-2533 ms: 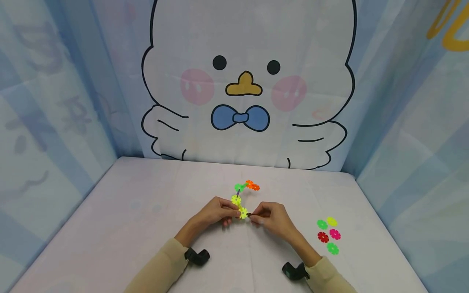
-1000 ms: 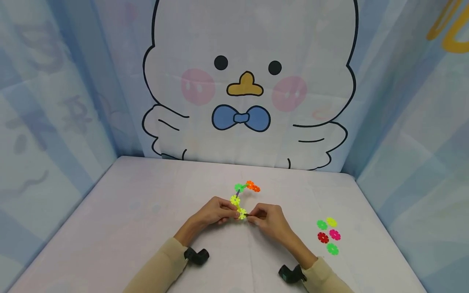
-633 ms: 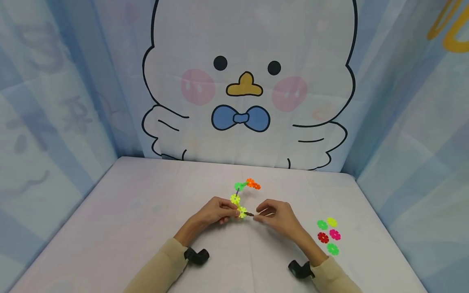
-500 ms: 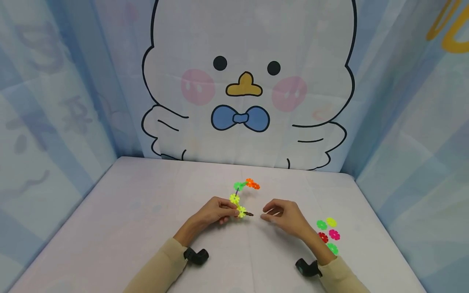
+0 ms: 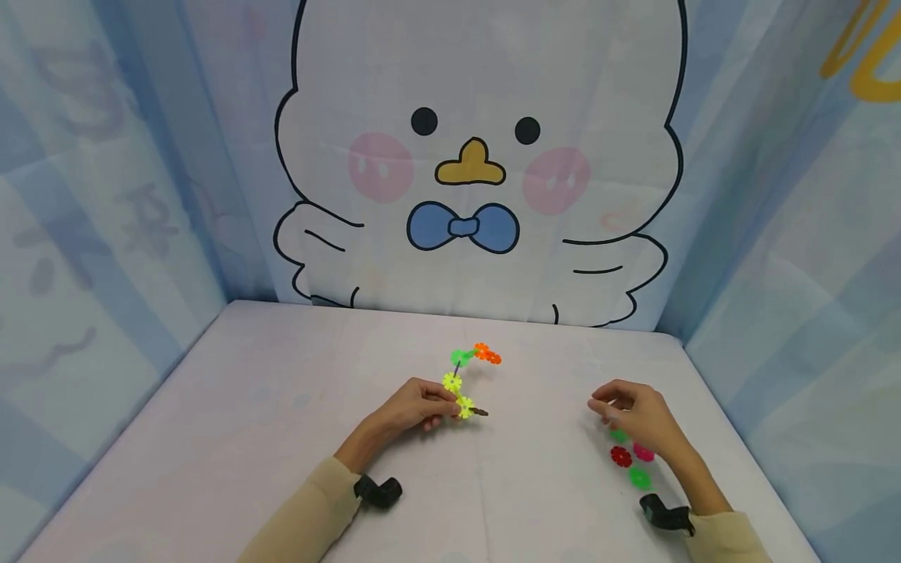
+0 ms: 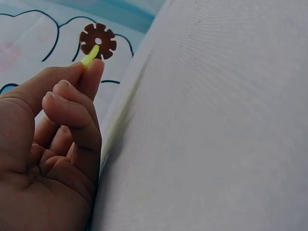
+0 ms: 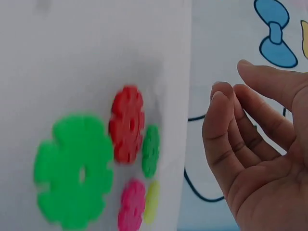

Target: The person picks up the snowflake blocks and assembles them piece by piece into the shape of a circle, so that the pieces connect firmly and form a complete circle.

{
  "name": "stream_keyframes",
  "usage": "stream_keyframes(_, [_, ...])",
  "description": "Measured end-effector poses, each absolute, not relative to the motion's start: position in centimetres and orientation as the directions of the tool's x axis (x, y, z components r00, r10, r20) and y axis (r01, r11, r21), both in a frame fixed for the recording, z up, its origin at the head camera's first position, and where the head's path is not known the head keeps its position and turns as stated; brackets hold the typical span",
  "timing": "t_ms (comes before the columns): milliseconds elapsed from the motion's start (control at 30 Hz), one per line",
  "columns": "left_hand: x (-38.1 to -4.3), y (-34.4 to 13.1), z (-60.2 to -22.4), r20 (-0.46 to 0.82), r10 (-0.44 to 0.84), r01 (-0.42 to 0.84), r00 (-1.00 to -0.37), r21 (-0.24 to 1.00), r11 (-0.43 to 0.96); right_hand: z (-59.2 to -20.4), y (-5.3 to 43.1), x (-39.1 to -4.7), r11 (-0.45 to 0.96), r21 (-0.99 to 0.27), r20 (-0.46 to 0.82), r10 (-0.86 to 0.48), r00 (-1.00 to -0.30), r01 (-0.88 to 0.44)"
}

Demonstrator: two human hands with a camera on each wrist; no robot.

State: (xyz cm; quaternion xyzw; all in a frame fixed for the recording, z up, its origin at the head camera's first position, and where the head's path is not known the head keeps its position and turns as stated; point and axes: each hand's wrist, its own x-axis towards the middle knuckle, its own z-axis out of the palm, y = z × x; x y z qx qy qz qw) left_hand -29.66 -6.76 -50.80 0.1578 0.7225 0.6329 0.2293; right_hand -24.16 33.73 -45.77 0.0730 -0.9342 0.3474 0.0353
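My left hand (image 5: 415, 405) pinches a yellow snowflake disc (image 5: 464, 407) between thumb and fingers. It is part of a bent chain of interlocking notched discs, with green (image 5: 460, 357) and orange (image 5: 482, 351) ones toward the far end. At the near end a brown disc (image 6: 110, 39) is slotted in, edge-on in the head view. My right hand (image 5: 639, 412) hovers over the loose discs at the right, fingers loosely bent and holding nothing. Below it lie a red disc (image 5: 621, 457), a pink disc (image 5: 644, 453), and two green discs (image 7: 79, 171); a yellow disc (image 7: 151, 202) shows in the right wrist view.
A white cloth covers the table (image 5: 281, 438). Behind it stands a backdrop (image 5: 464, 274) with a cartoon figure, and patterned curtains (image 5: 795, 328) hang at both sides. Black wrist cameras (image 5: 380, 493) are strapped to the forearms.
My right hand has let go of the brown disc, which stays attached to the chain, and has moved right to above the loose discs. The left hand has hardly moved.
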Motion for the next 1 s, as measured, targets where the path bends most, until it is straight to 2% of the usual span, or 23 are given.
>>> stream_keyframes(400, [-29.6, -6.8, -50.9, -0.147, 0.503, -0.085, -0.852, 0.986, 0.143, -46.7, 40.1, -22.7, 0.847, -0.531, 0.006, -0.017, -1.000, -0.018])
stream_keyframes(1000, [-29.6, -6.8, -51.0, -0.138, 0.509, -0.066, -0.850, 0.986, 0.156, -47.6, 41.2, -23.1, 0.853, -0.520, -0.066, 0.006, -0.998, 0.040])
